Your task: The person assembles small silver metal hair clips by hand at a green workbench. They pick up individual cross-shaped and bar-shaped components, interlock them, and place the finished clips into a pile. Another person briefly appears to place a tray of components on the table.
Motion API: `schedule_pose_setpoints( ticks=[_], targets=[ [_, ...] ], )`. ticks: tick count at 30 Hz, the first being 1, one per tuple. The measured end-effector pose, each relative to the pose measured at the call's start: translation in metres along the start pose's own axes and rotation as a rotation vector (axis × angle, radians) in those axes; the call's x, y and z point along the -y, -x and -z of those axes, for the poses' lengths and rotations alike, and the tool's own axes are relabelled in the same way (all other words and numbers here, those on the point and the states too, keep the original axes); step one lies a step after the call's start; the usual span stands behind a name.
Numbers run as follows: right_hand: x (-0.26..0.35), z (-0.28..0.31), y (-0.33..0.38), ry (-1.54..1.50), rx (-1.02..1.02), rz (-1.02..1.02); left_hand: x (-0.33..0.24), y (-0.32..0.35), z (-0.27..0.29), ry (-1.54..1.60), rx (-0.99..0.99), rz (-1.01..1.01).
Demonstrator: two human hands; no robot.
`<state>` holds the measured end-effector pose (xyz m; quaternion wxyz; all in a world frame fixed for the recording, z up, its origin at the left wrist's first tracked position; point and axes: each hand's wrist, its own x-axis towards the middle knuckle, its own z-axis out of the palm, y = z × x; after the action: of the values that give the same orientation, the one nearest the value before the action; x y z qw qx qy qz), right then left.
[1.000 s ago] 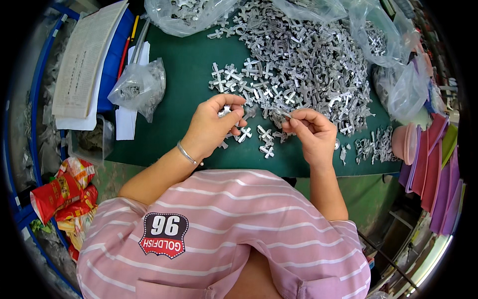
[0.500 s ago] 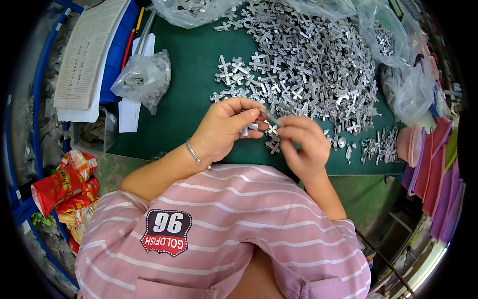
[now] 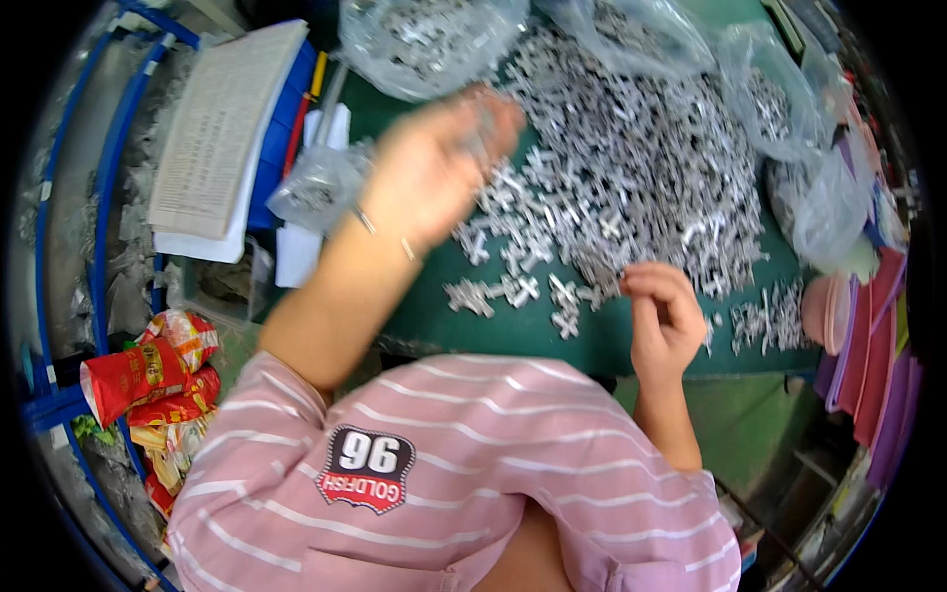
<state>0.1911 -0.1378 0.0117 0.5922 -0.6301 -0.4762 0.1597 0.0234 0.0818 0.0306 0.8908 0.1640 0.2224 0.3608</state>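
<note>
My left hand [image 3: 434, 163] is raised over the left side of the heap, near a clear bag. Motion smears its fingers, and a greyish streak shows among them that I cannot make out. My right hand [image 3: 669, 321] is at the near edge of the heap, thumb and fingers drawn together and curled. Whatever the fingertips may hold is too small to make out. Before both hands spreads a big heap of small grey metal cross-shaped pieces [image 3: 641, 138]. Several looser crosses [image 3: 518, 288] lie along its near left edge.
Clear plastic bags of pieces [image 3: 424, 44] line the table's far side. A smaller clear bag [image 3: 321, 187] lies left, beside a blue bin [image 3: 281, 138] with papers. A cluster of thin grey parts [image 3: 774, 318] and a pink container [image 3: 827, 311] are at right.
My hands have come apart. The left has swung up and away over the heap, while the right has shifted right and slightly down. The view has moved a little too.
</note>
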Motion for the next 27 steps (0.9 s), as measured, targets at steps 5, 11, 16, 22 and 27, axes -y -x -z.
schedule_pose_setpoints(
  ticks=[5, 11, 16, 22, 27],
  targets=[
    [-0.004, 0.013, 0.011, 0.042, -0.037, -0.068, -0.054, -0.034, 0.01, -0.072, 0.064, -0.189],
    [-0.007, 0.008, 0.021, 0.218, 0.166, -0.137, 0.011, 0.015, 0.011, -1.009, 0.009, -0.261],
    [-0.015, -0.02, 0.005, 0.428, 0.205, 0.214, 0.052, 0.034, 0.029, -1.688, 0.26, -0.381],
    [-0.011, -0.03, -0.014, 0.641, 0.274, 0.193, 0.079, 0.038, 0.032, -1.921, 0.347, -0.78],
    [-0.025, 0.0, -0.012, 0.504, 0.064, 0.115, 0.075, 0.043, 0.026, -1.728, 0.268, -0.442]
  ],
)
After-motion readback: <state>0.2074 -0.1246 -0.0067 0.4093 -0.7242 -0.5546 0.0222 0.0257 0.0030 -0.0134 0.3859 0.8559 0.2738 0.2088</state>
